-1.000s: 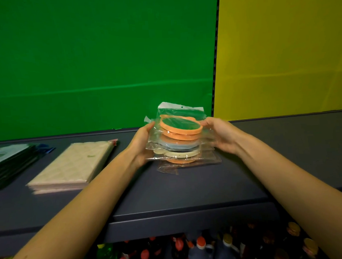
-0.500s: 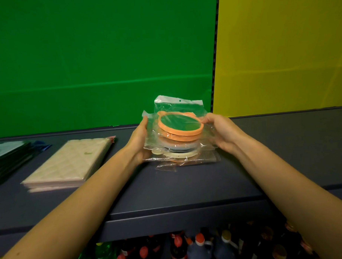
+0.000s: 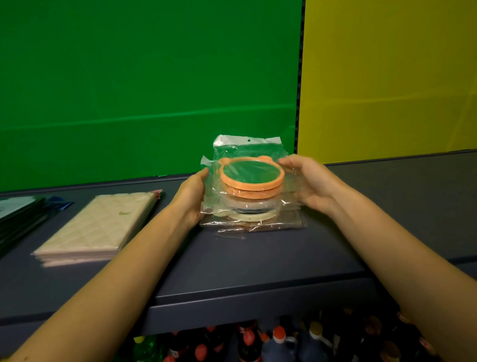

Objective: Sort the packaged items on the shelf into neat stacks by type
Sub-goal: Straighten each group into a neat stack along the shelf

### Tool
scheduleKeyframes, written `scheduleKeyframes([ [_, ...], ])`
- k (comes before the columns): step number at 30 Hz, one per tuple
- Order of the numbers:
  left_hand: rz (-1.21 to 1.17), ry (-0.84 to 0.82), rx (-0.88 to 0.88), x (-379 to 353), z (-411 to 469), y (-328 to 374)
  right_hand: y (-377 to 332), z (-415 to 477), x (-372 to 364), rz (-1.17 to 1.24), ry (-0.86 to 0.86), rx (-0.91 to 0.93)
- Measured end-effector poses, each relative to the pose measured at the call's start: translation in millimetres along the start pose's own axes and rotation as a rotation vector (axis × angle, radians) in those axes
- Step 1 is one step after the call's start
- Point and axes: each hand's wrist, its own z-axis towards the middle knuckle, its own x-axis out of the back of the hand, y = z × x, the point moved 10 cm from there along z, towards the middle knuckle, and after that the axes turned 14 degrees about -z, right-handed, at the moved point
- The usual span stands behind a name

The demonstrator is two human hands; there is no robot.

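At centre frame, on the dark shelf (image 3: 235,263): bagged orange rings (image 3: 251,180) in a pile, clasped from either side. Left hand (image 3: 193,196) curled round the pile's left edge, thumb on top of the plastic. Right hand (image 3: 311,186) curled round the right edge, thumb likewise over the top bag. Gripped on both flanks, in all likelihood, to square the bags one above another, given loose clear film prone to sliding and fanning out. Upper bags tipped up toward the lens, lower ones flat on the shelf, with corners poking out at lower right of the pile. Left of centre, a squared-off pile of beige pads (image 3: 97,225). At the far left edge, dark flat packs (image 3: 12,220), also piled. Each type set well apart from the next, presumably to keep the sorts from mixing. Behind, green panel (image 3: 131,76) across the upper left, yellow panel (image 3: 390,64) at upper right. Under the shelf, along the bottom of the frame, bottles (image 3: 277,348) in a crowded row. Judged close to done: three piles formed, only the straggling edges of the rings left to line up.
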Motion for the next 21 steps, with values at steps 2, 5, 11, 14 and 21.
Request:
scheduleKeyframes([
  [2,0.020,0.012,-0.021,0.4,-4.2,4.9,-1.2,0.0,0.7,-0.008,0.005,0.005],
  [5,0.038,-0.021,-0.020,-4.4,-12.0,9.3,-3.8,-1.7,2.9,0.000,0.027,0.006],
  [11,-0.015,-0.132,0.016,-11.8,-21.6,7.7,10.9,1.0,15.5,0.056,0.063,-0.073],
  [14,-0.001,-0.129,0.014,-15.1,-25.3,6.5,15.0,-0.2,11.8,0.064,0.041,-0.074],
  [21,0.037,-0.132,-0.028,-20.8,-32.2,8.0,16.5,-5.5,-1.3,0.074,0.047,-0.056],
])
